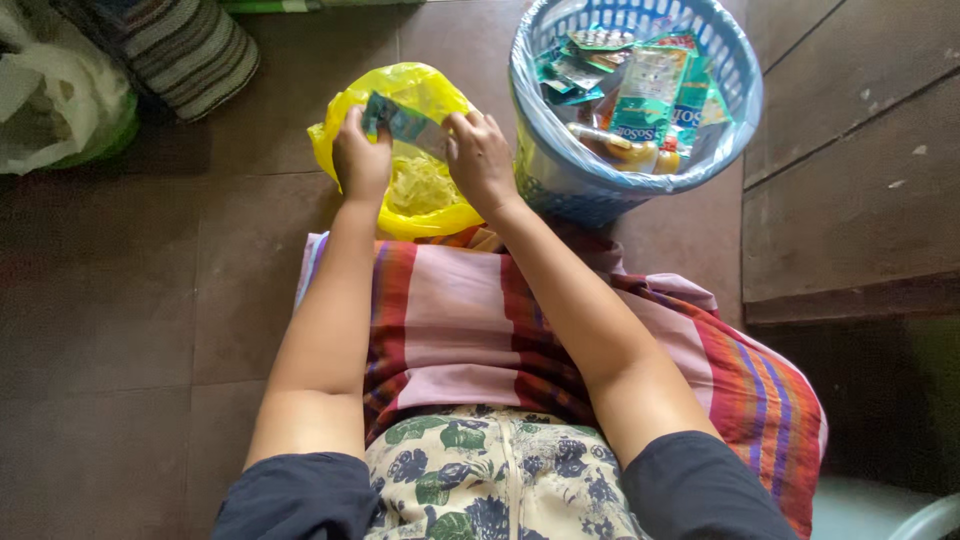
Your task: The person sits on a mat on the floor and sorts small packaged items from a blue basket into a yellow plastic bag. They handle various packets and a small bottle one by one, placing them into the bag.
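Left hand and right hand both pinching small green packet by its ends, fingers pressed tight on foil — packet held above open mouth of yellow bag on floor. Blue basket of more packets just beside, right. Best keep packet centred over bag opening, grip near edges, wrists steady — bag soft, mouth may fold shut.

White bag cut off at left edge; basket's lower contents hidden.
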